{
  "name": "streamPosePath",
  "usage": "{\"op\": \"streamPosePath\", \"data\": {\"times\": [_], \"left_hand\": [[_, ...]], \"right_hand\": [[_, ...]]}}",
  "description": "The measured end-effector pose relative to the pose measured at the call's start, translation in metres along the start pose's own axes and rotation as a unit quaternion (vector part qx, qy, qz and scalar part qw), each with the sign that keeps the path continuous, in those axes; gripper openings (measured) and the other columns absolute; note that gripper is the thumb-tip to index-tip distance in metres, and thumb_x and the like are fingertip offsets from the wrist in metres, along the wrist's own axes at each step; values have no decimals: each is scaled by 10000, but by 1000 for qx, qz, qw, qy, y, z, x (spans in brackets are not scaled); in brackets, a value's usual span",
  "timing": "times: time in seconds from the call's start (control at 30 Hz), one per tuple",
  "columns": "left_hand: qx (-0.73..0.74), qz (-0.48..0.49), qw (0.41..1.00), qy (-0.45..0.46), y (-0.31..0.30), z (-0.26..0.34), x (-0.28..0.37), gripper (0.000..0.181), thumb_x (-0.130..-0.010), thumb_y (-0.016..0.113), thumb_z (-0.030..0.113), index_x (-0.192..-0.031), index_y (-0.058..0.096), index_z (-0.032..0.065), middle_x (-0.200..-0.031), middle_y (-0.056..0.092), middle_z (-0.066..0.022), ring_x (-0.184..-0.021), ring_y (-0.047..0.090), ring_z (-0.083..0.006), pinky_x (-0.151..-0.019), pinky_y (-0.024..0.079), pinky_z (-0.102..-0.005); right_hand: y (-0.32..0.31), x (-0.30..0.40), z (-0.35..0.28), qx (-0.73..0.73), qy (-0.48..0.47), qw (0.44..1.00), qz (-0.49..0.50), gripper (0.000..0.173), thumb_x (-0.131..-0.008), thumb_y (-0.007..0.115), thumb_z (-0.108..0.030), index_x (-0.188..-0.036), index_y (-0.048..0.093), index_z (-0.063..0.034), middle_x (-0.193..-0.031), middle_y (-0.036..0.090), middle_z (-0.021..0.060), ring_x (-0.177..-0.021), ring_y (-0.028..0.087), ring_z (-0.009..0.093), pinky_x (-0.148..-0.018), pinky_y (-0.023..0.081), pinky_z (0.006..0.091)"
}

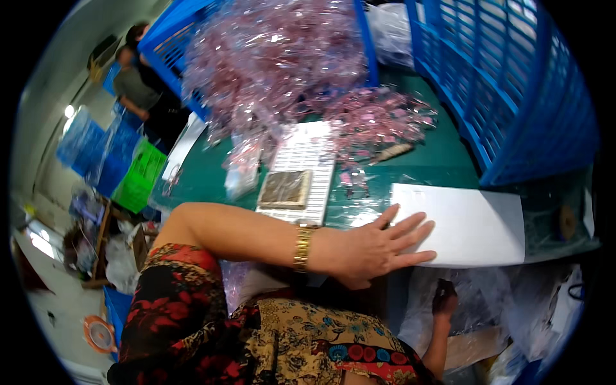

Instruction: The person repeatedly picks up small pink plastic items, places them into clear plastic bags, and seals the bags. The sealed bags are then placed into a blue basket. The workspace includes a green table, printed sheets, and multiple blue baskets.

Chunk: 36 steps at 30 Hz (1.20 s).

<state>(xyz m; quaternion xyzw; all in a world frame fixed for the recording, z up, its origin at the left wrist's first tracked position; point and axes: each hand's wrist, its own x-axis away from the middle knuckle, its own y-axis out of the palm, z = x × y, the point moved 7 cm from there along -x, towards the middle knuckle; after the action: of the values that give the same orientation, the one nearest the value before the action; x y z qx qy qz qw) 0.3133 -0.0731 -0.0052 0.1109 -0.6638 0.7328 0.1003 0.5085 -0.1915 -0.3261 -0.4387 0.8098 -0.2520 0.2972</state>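
Observation:
My left hand, with a gold watch on its wrist, lies palm down with fingers spread. Its fingertips rest on the left part of a sheet of white paper at the table's front edge. Below that edge, at the lower right, hangs my right hand beside clear plastic bags. It is in shadow, and whether it holds anything is unclear. Beyond my left forearm, a flat brown block with a pale rim sits on a printed sheet of ruled rows.
Pink items in clear wrapping overfill a blue plastic crate and spread as a loose pile on the green table. Another blue crate stands at right. Two people stand near stacked crates at left.

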Motion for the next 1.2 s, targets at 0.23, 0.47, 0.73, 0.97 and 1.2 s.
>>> {"op": "streamPosePath", "data": {"times": [0.23, 0.47, 0.73, 0.97, 1.2], "left_hand": [[-17, 184, 983, 22, 7, -11, 20, 993, -606, 779, 293, -1403, 237, 54, -1432, 217, -261, -1344, 215, -396, -1038, 236, -580], [156, 290, 942, 61, -15, -27, 133, 539, -760, 692, 136, -1230, 442, 52, -1283, 433, -199, -1181, 445, -347, -938, 410, -416], [174, 437, 866, -172, 18, -80, 305, 217, -807, 624, 38, -1023, 621, 15, -977, 646, -118, -860, 640, -249, -740, 506, -311], [216, 472, 812, -266, 30, -118, 358, 158, -850, 577, 39, -976, 649, -23, -865, 647, -101, -702, 622, -141, -627, 488, -254], [401, 569, 685, -214, 28, -191, 353, 183, -919, 535, 97, -941, 646, -47, -864, 660, -64, -786, 636, -116, -692, 529, -241]], "right_hand": [[11, -50, -139, -3, -87, 991, -102, 138, -817, 590, -87, -941, 639, -48, -902, 644, 167, -791, 620, 352, -678, 502, 381], [-12, -37, -261, -152, -74, 966, -196, 131, -839, 584, -57, -940, 654, -10, -851, 659, 122, -700, 633, 201, -618, 483, 281], [-50, -45, -409, -192, -200, 932, -232, 137, -832, 563, 20, -944, 641, 10, -824, 647, 114, -750, 637, 175, -656, 490, 265], [-35, -90, -503, -103, -302, 925, -207, 126, -851, 585, -67, -920, 643, 21, -805, 651, 122, -693, 630, 196, -586, 496, 291], [50, -162, -570, 67, -356, 930, -65, 348, -807, 656, -350, -962, 630, -39, -797, 650, 140, -713, 636, 304, -643, 499, 396]]}}
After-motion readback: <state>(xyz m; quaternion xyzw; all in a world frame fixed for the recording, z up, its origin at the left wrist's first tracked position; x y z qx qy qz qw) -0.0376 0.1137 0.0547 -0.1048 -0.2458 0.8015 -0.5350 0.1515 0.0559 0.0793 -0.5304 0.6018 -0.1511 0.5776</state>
